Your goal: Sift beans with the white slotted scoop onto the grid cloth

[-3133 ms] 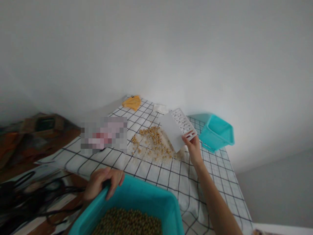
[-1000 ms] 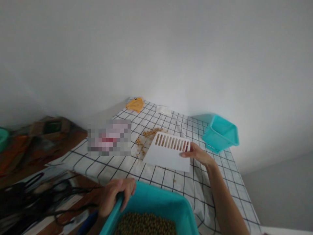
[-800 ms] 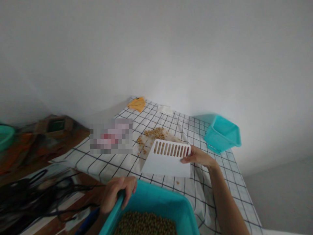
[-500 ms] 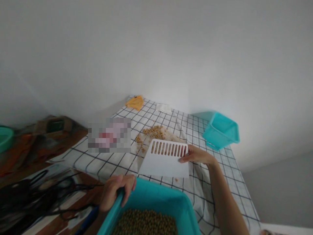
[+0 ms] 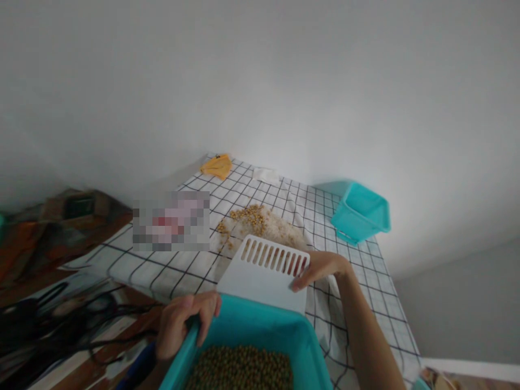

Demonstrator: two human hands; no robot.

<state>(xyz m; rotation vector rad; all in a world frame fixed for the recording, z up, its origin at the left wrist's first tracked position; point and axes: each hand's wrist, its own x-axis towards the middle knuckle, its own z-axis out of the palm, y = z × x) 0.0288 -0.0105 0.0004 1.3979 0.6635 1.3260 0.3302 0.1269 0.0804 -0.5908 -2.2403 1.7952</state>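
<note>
My left hand (image 5: 187, 317) is closed over the left rim of a turquoise plastic bin (image 5: 260, 317) at the bottom of the view. Small brown-green pellets (image 5: 244, 371) cover the bin's floor. In my right hand (image 5: 319, 270) is a white slotted plastic scoop (image 5: 260, 279), gripped at its right side with the thumb on top. The scoop's near edge lies at or just above the bin's far rim; whether they touch I cannot tell. Beyond the scoop, golden pellets (image 5: 252, 218) and pale granules (image 5: 286, 230) lie loose on the cloth.
A second turquoise bin (image 5: 359, 216) sits tilted on the checked cloth (image 5: 309, 200) at right. An orange cloth (image 5: 218, 166) and white tissue (image 5: 266, 175) lie near the wall. Dark cables (image 5: 81, 325) hang at lower left; a pixelated patch hides something on the cloth's left.
The scoop in my right hand has come nearer, down toward the bin's far rim, uncovering more pale granules behind it. My left hand keeps its hold on the bin. The view has shifted slightly.
</note>
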